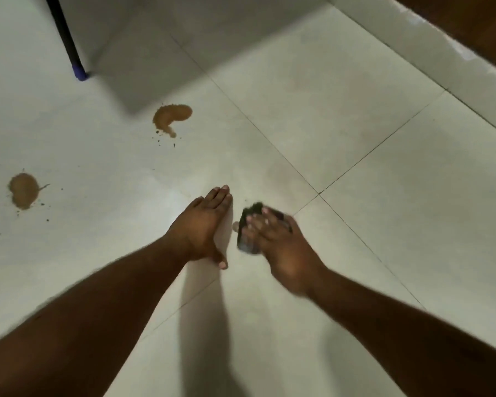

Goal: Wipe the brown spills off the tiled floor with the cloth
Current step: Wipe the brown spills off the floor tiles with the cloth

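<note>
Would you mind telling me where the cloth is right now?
In the head view the dark cloth is under the right hand, low and just right of centre, beside the left hand pressed flat on the tiled floor.
</note>
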